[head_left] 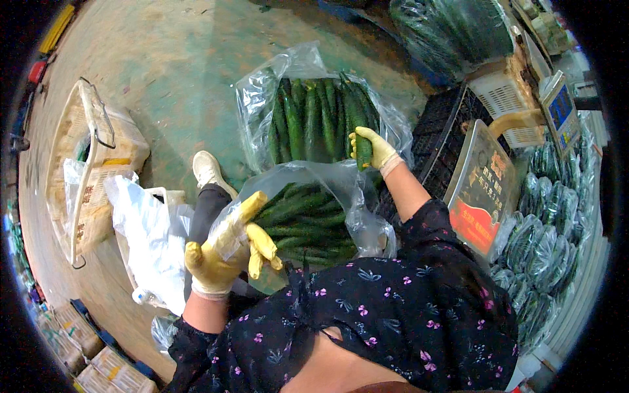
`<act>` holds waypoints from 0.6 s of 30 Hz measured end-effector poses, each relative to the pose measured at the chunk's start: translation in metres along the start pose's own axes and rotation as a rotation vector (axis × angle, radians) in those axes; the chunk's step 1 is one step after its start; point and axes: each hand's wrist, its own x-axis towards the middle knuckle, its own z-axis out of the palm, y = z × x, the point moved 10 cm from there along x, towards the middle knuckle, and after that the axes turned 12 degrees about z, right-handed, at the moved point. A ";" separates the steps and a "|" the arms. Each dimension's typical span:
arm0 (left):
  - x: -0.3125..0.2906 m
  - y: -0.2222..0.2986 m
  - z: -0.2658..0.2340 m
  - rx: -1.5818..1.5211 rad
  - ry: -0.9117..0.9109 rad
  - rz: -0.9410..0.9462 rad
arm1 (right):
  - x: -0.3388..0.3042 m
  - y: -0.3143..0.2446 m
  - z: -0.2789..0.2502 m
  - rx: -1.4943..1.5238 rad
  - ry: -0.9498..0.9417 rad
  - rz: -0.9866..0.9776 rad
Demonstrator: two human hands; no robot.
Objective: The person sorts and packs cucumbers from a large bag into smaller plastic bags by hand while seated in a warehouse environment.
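Note:
In a yellow glove, my right hand [378, 149] grips the near end of a dark green cucumber [362, 154] at the right side of the far pile. That pile of long cucumbers [308, 124] lies side by side in an open clear plastic bag [252, 98]. Nearer to me, a second clear bag [327, 173] holds more cucumbers [301, 226], lying crosswise. My left hand [226, 252], gloved in yellow too, is raised left of this nearer bag. Its fingers are spread, and I see nothing held in them.
A scale with a printed platform [481, 190] and display [559, 111] stands at right beside a black crate [436, 141]. Bagged cucumbers [544, 229] lie beyond. At left are a pale basket with a handle [118, 150] and white plastic bags [147, 229]. My shoe [208, 169] rests on the floor.

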 end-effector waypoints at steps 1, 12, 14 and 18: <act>0.000 -0.001 0.003 -0.042 -0.019 -0.036 | -0.007 0.002 0.001 0.064 -0.030 0.004; -0.006 0.015 -0.007 -0.147 -0.056 0.018 | -0.157 0.032 0.231 -0.376 -0.675 -0.352; -0.011 0.018 -0.012 -0.191 -0.099 0.061 | -0.142 0.070 0.232 -0.654 -0.590 -0.289; -0.016 0.035 -0.020 -0.160 -0.044 0.100 | -0.073 0.120 0.140 -1.184 -0.214 -0.343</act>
